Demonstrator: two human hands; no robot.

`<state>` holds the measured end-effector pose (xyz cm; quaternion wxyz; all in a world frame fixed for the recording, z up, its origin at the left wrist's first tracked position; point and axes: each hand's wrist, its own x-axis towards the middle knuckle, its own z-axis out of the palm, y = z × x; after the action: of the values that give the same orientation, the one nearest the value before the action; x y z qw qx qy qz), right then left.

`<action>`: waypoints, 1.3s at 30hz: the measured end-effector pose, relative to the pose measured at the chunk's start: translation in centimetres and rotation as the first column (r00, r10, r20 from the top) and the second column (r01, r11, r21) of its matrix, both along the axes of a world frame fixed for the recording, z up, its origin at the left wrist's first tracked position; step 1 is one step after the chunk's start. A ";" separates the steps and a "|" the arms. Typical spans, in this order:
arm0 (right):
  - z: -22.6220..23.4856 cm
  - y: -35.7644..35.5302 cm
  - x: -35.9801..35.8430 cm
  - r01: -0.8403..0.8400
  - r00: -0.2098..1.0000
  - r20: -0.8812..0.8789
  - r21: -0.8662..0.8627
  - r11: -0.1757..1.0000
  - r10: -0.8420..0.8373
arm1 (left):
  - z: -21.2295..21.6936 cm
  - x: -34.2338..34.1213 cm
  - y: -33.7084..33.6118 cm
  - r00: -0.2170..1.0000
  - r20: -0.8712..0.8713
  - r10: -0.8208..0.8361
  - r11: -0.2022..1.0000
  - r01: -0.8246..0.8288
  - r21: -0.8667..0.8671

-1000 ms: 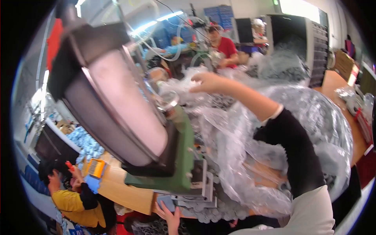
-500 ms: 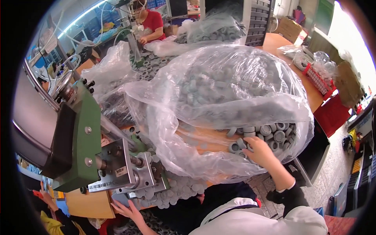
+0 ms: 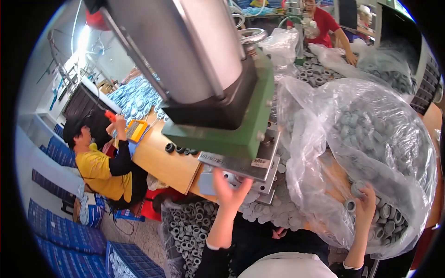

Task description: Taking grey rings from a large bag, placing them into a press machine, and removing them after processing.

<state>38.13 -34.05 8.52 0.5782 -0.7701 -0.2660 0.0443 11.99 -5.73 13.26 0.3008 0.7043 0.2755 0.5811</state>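
Note:
A green-framed press [image 3: 259, 106] with a big silver cylinder stands in front of me, its metal die block [image 3: 245, 164] low over the table. My left hand [image 3: 227, 192] reaches in at the block's near edge, thumb and fingers spread apart; some fingertips are hidden by the block. My right hand [image 3: 366, 204] is at the mouth of a large clear plastic bag [image 3: 306, 185], pinching a grey plastic ring [image 3: 357, 188]. Below it, more grey rings [image 3: 384, 211] lie loose in the bag. Flat grey discs [image 3: 273, 211] are heaped beside the die.
A clear-lined bin of grey rings [image 3: 187, 231] stands below the table at left. Several dark rings [image 3: 178, 149] sit on the wooden tabletop [image 3: 162, 162]. A person in yellow [image 3: 102, 167] works at left, another in red [image 3: 327, 28] at the far side. Blue crates [image 3: 69, 236] stand at lower left.
The view has swung left, bringing the person in yellow and the ring bin into sight. My right hand has lifted a grey ring from the pile; my left hand has moved up to the die.

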 end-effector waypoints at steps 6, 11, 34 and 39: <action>4.9 7.2 -7.2 -0.319 0.817 -0.306 0.465 0.826 0.488 | 1.7 2.5 0.2 0.995 -0.068 0.072 0.984 -0.082 -0.158; 6.4 12.1 -12.7 -0.572 0.758 -0.090 0.384 0.725 0.646 | -1.9 -0.2 -1.4 0.968 0.059 0.244 0.969 -0.240 -0.059; 7.4 22.0 -15.3 -0.650 0.757 0.118 0.050 0.758 0.642 | -9.6 -10.8 2.6 0.784 -0.501 0.366 0.920 -0.386 0.067; 6.7 14.9 -13.3 -0.584 0.791 0.286 0.086 0.808 0.541 | -11.3 -9.5 6.9 0.592 -0.762 0.261 0.964 -0.207 0.170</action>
<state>24.79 -19.13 15.22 0.5640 -0.6028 -0.5563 0.0957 2.47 1.19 1.92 0.0507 0.8524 0.4497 0.2621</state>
